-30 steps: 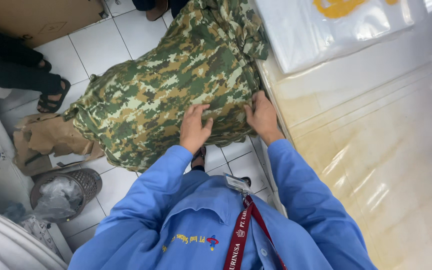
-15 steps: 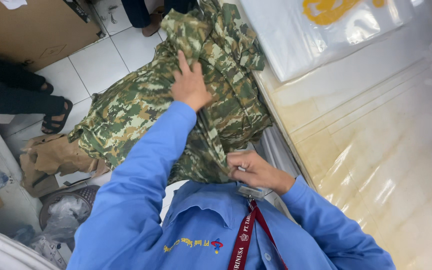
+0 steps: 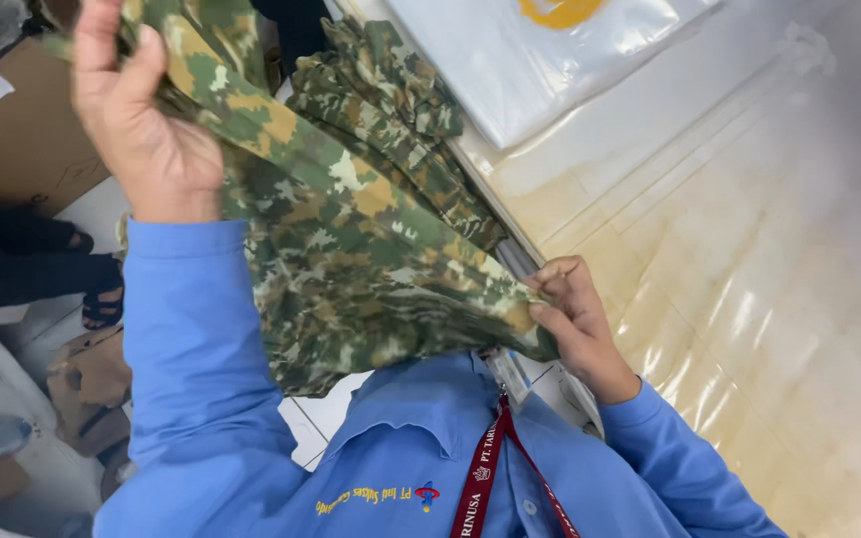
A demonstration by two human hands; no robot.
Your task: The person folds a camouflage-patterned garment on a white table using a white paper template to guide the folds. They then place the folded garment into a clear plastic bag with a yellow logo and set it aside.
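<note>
A green and tan camouflage garment (image 3: 351, 229) hangs stretched between my two hands, in front of my blue shirt. My left hand (image 3: 137, 120) is raised at the upper left and grips one end of the cloth. Lower down, at the table's edge, my right hand (image 3: 575, 319) pinches the other end. More of the camouflage cloth (image 3: 381, 90) is bunched beyond, near the table's corner.
A table covered in clear, yellowish plastic (image 3: 749, 299) fills the right side, with a white plastic bag (image 3: 540, 60) at its far end. A brown cardboard box (image 3: 12, 149) stands on the tiled floor at left. Another person's dark-clad legs and sandals (image 3: 42, 269) are beside it.
My left hand has risen higher with the cloth, lifting the garment off the pile. My right hand has taken hold of the lower edge near the table, and the garment now hangs spread.
</note>
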